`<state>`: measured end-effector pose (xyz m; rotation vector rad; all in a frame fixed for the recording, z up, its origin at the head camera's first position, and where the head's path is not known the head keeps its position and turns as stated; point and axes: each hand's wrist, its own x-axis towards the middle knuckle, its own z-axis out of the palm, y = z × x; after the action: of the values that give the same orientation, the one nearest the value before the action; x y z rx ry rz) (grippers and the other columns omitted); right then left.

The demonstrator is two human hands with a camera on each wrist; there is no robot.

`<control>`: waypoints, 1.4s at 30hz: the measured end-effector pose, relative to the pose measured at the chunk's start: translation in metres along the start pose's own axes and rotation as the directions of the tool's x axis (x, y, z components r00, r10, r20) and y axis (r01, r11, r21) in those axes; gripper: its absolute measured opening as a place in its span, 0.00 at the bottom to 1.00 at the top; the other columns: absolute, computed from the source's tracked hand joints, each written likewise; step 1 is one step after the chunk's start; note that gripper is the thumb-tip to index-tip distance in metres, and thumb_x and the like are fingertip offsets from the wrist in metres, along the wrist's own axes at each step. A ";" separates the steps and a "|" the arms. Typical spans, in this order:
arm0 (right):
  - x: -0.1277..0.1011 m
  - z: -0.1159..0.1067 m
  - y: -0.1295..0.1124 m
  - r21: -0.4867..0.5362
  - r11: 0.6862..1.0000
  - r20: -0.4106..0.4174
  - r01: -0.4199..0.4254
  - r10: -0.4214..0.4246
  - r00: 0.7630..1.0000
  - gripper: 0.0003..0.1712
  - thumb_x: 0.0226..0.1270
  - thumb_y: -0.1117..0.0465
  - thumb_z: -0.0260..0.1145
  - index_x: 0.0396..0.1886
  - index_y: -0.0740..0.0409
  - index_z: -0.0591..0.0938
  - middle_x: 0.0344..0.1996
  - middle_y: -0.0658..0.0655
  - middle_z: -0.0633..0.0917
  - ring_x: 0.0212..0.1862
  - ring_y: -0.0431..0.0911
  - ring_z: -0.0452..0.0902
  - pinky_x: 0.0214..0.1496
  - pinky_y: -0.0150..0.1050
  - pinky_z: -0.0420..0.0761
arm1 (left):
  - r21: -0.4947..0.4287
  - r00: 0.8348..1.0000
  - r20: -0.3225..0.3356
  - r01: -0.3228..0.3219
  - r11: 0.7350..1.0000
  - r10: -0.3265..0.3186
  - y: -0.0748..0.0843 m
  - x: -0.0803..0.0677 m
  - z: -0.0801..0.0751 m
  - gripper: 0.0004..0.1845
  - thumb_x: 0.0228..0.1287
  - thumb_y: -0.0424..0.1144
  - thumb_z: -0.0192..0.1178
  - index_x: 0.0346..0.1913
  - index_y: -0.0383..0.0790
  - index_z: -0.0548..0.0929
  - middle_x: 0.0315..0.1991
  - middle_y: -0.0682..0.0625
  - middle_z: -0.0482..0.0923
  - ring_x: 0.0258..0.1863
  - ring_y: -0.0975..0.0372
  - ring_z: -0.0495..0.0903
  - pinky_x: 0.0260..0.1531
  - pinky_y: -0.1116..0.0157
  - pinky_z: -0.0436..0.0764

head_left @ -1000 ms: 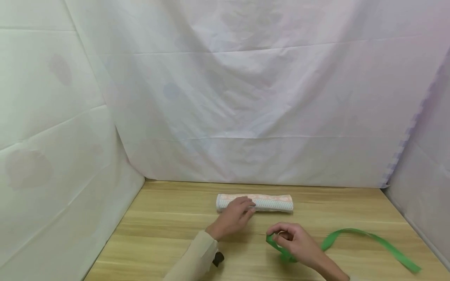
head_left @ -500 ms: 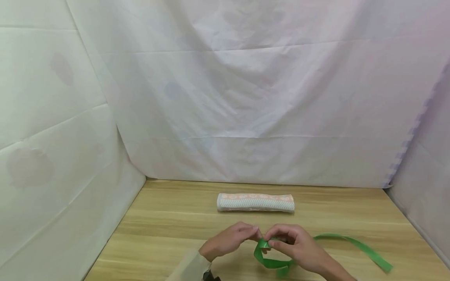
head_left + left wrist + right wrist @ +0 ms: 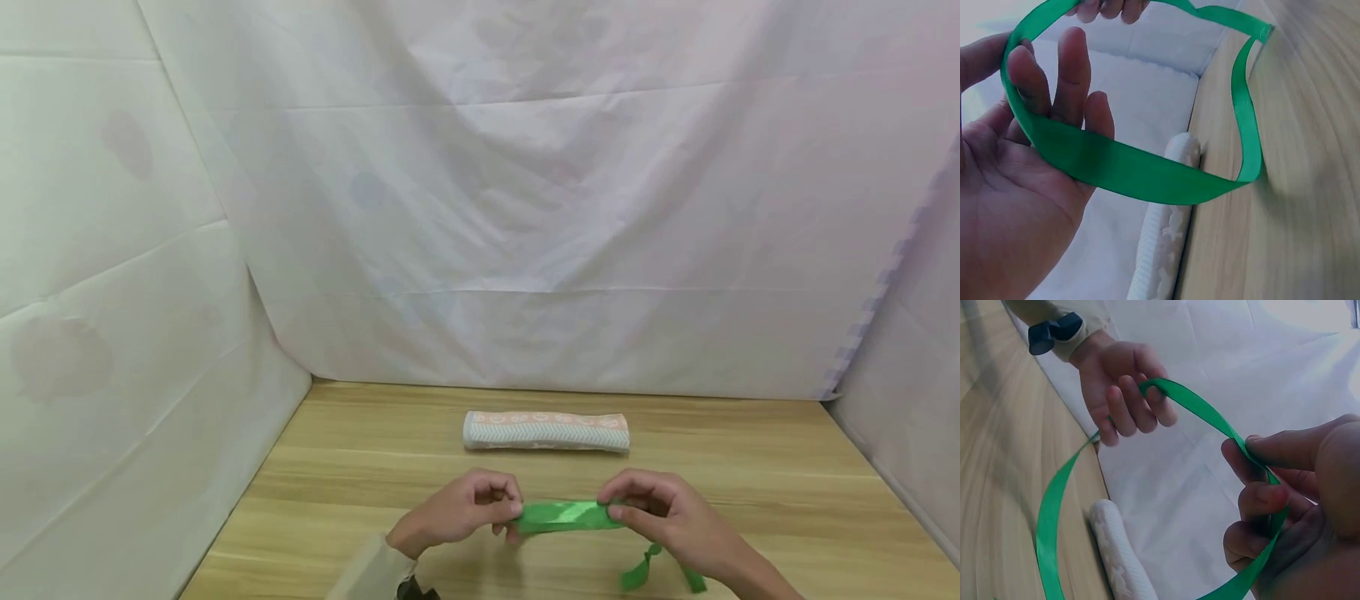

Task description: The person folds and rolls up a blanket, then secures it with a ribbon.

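A shiny green ribbon stretches between both hands above the wooden table. My left hand pinches it between thumb and index finger at the left. About a hand's width away, my right hand pinches it the same way. In the left wrist view the ribbon passes across the left palm and loops down to the tabletop. From the right wrist, the ribbon arcs from one hand to the other and trails along the right palm. Its loose lengths hang below the right hand in the head view.
Behind the hands lies a rolled towel with a peach and grey-white pattern, lengthwise across the wooden table. White cloth sheets hang at the back and both sides. A dark object sits on the left wrist.
The left hand has left the towel, come back to the ribbon and pinched it. Both hands have then spread apart, straightening the ribbon between them. Its trailing end has drawn in from the right.
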<state>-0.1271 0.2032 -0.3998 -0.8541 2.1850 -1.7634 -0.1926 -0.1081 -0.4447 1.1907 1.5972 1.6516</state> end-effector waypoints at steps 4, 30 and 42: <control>-0.005 -0.007 -0.001 -0.011 1.000 0.010 0.001 -0.001 1.000 0.12 0.74 0.70 0.56 0.52 0.65 0.80 0.46 0.56 0.85 0.40 0.40 0.83 0.38 0.38 0.84 | 0.023 1.000 0.020 0.015 1.000 -0.015 0.006 -0.009 -0.006 0.13 0.77 0.34 0.49 0.41 0.23 0.75 0.25 0.27 0.72 0.25 0.70 0.76 0.29 0.72 0.78; -0.024 -0.053 0.037 0.012 0.997 0.223 -0.077 0.072 0.972 0.16 0.78 0.71 0.48 0.51 0.63 0.82 0.40 0.49 0.86 0.29 0.40 0.76 0.30 0.35 0.80 | 0.163 0.963 -0.212 0.203 0.965 -0.167 0.030 -0.063 -0.055 0.12 0.74 0.35 0.55 0.39 0.25 0.79 0.20 0.58 0.66 0.17 0.72 0.62 0.18 0.75 0.64; -0.039 -0.084 0.063 0.119 0.979 0.291 -0.163 0.123 0.949 0.15 0.79 0.70 0.45 0.50 0.70 0.78 0.39 0.58 0.87 0.27 0.61 0.64 0.27 0.48 0.73 | 0.145 0.925 -0.247 0.331 0.932 -0.290 0.025 -0.093 -0.082 0.14 0.76 0.38 0.52 0.37 0.27 0.76 0.17 0.55 0.60 0.17 0.67 0.59 0.18 0.66 0.62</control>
<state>-0.1565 0.3015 -0.4449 -0.8320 1.8666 -1.5954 -0.2164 -0.2318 -0.4325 0.7994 1.9994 1.4933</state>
